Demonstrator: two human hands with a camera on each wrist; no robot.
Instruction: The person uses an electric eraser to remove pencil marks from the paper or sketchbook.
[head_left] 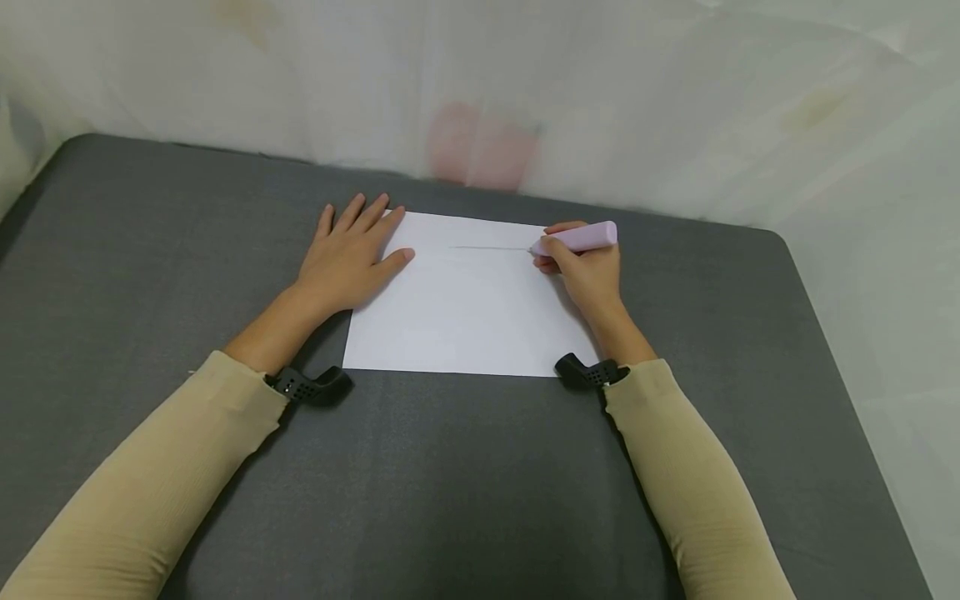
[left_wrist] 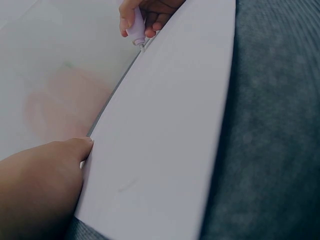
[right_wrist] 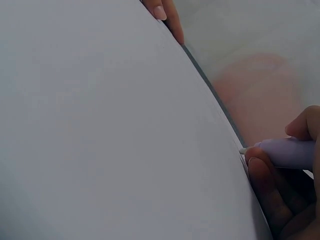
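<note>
Looking down from the head camera, a white sheet of paper (head_left: 465, 296) lies flat on a dark grey table (head_left: 150, 250), near its far edge. The left hand (head_left: 348, 258) rests flat, fingers straight and spread, on the sheet's far left corner, holding nothing. The right hand (head_left: 588, 267) grips a pink pen (head_left: 577, 238), its fingers curled round the barrel, with the tip on the paper near the far right corner at the end of a thin grey line (head_left: 487, 247). Beige sleeves (head_left: 150, 475) cover both forearms.

From the left wrist, the thumb (left_wrist: 75, 147) touches the paper's (left_wrist: 165, 140) edge, and across the sheet the right hand's fingers (left_wrist: 150, 12) pinch the pen (left_wrist: 136, 31), tip down on the paper.

From the right wrist, curled fingers (right_wrist: 272, 200) clasp the pale pen (right_wrist: 287, 152), its tip at the paper's (right_wrist: 110, 125) surface; the left hand's fingertips (right_wrist: 165, 15) lie at the far edge.
</note>
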